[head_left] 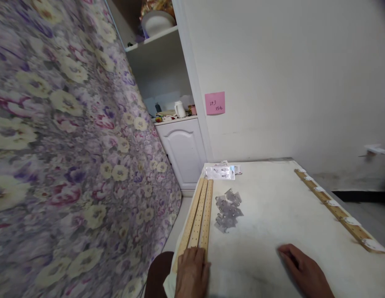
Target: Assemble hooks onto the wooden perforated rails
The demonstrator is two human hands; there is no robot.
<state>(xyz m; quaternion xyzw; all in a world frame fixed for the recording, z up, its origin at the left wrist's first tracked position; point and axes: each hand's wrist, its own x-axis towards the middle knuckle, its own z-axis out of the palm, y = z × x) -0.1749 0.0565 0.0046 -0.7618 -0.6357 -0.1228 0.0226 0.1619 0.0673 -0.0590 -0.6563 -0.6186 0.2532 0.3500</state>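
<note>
Three long pale wooden strips with rows of small holes lie side by side along the table's left edge. My left hand is over their near ends, fingers bent down on the wood and the thumb at the right side; it appears to grip a strip. My right hand is at the front right of the table, holding nothing visible, its fingers loosely bent and the thumb apart. A heap of small clear packets with metal hooks lies just right of the strips.
Along the table's right edge lies a wooden strip with several white round pieces. A clear plastic package is at the far left corner of the white table. A floral curtain hangs left; a white cabinet stands behind.
</note>
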